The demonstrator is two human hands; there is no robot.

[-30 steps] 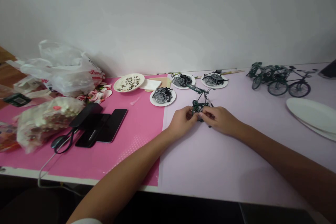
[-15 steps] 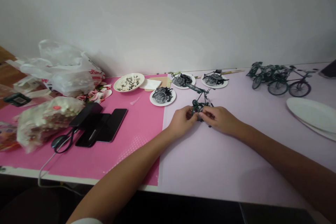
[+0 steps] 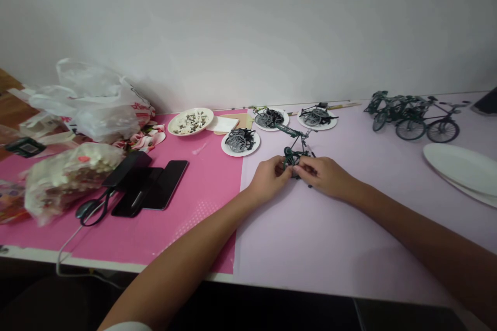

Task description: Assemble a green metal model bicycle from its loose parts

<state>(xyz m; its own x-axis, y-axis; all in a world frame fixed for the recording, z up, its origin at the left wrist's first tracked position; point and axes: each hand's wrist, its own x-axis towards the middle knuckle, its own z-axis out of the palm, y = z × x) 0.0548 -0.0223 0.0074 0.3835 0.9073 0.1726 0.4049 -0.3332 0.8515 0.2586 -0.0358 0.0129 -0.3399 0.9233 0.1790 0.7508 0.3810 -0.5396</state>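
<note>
Both hands are closed on a small dark green model bicycle above the lilac part of the table. My left hand pinches it low on the left side. From the right, my right hand grips the same lower area, its fingertips nearly meeting the left ones. The bicycle stands tilted, with its frame and handlebar rising above my fingers. What lies right between the fingertips is mostly hidden. Just beyond sits a white plate of small grey wheels and black parts.
Two more plates of bicycle parts, one left of the other, lie near the wall. Several finished-looking model bicycles stand at right, by stacked white plates. Phones, a bowl and plastic bags occupy the left.
Almost nothing differs. Both hands keep their hold on the model bicycle in the same place, with at most a slight shift of the fingers.
</note>
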